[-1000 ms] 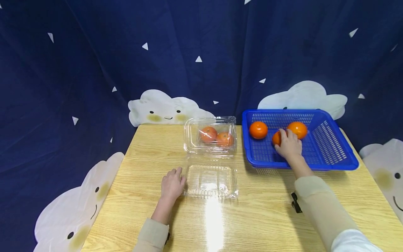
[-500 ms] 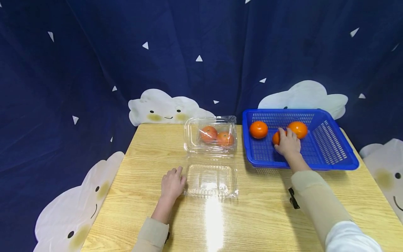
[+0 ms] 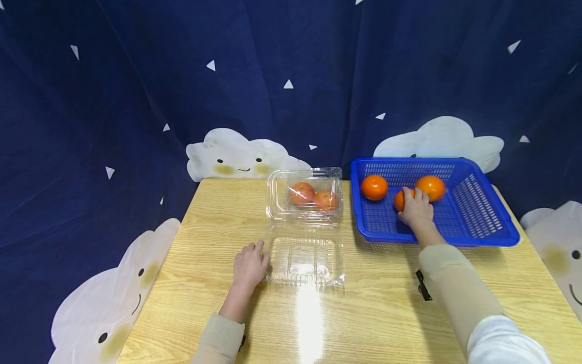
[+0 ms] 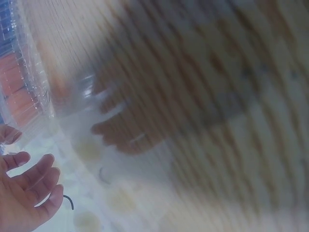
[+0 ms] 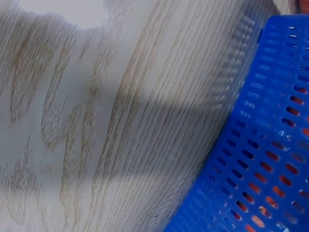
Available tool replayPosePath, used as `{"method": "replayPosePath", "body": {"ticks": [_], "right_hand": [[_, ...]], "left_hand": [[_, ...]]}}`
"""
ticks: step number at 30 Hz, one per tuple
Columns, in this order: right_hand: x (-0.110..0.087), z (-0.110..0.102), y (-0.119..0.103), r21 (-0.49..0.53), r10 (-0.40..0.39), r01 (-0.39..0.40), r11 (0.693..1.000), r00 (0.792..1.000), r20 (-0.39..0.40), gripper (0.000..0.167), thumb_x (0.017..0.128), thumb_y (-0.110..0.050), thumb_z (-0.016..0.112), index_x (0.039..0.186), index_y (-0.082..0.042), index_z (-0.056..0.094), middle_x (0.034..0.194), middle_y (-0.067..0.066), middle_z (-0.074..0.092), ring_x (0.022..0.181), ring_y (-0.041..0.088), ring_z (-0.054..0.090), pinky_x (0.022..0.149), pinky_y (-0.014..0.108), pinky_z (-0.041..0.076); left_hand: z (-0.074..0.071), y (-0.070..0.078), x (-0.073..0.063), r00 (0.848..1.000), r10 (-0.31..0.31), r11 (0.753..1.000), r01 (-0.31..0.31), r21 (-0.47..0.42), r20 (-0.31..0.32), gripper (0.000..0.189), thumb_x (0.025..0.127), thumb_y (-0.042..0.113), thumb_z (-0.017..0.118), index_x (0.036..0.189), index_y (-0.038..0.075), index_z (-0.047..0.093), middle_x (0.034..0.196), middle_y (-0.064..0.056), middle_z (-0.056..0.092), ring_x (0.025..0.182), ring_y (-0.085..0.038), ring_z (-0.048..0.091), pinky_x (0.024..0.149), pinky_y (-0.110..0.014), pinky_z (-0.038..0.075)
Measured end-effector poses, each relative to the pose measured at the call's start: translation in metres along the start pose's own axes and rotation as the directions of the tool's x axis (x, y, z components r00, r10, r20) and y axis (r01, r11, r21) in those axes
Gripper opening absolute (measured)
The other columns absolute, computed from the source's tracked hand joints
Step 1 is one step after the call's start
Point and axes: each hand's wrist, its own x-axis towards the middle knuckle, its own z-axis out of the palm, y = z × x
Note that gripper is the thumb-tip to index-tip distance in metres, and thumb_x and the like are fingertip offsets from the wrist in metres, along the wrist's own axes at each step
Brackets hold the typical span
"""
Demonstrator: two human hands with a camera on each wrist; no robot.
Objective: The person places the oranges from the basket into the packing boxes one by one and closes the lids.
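In the head view, my right hand reaches into a blue plastic basket and grips an orange from above, fingers curled over it. Beside that fruit lie a second orange at the fingertips and a third orange further left. A clear clamshell box stands unfolded at the table's middle. Its far half holds two oranges; the near half lies flat. My left hand rests at the near half's left edge, fingers loosely bent around nothing.
The wooden table ends at a dark blue curtain with white clouds. In the right wrist view, the basket's perforated wall rises from the table and hides the right hand's grip.
My right hand stays on the same orange in the basket, while its forearm has shifted slightly left. The left hand and the clamshell box have not moved.
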Motion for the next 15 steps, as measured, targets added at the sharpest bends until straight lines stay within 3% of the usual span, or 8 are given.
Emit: {"method": "replayPosePath", "body": {"ticks": [7, 15], "right_hand": [[0.0014, 0.0035, -0.0002, -0.014, -0.005, 0.005, 1.000, 1.000, -0.015, 0.073, 0.076, -0.010, 0.066, 0.135, -0.003, 0.025, 0.130, 0.034, 0.021, 0.116, 0.054, 0.025, 0.085, 0.063, 0.034], [0.0011, 0.0039, 0.0002, -0.021, -0.005, 0.005, 1.000, 1.000, -0.020, 0.072, 0.075, -0.010, 0.066, 0.135, -0.003, 0.026, 0.128, 0.034, 0.023, 0.114, 0.054, 0.027, 0.083, 0.063, 0.036]], "left_hand": [[0.0003, -0.0003, -0.0002, 1.000, -0.012, 1.000, 0.012, -0.010, 0.011, 0.032, 0.087, 0.024, 0.052, 0.114, 0.007, 0.055, 0.093, -0.014, 0.061, 0.080, -0.030, 0.058, 0.065, -0.040, 0.047], [0.0003, -0.0001, -0.0005, 1.000, -0.003, 1.000, 0.003, -0.007, 0.003, 0.029, 0.087, 0.023, 0.051, 0.110, 0.007, 0.055, 0.085, -0.011, 0.059, 0.073, -0.026, 0.055, 0.059, -0.037, 0.044]]}}
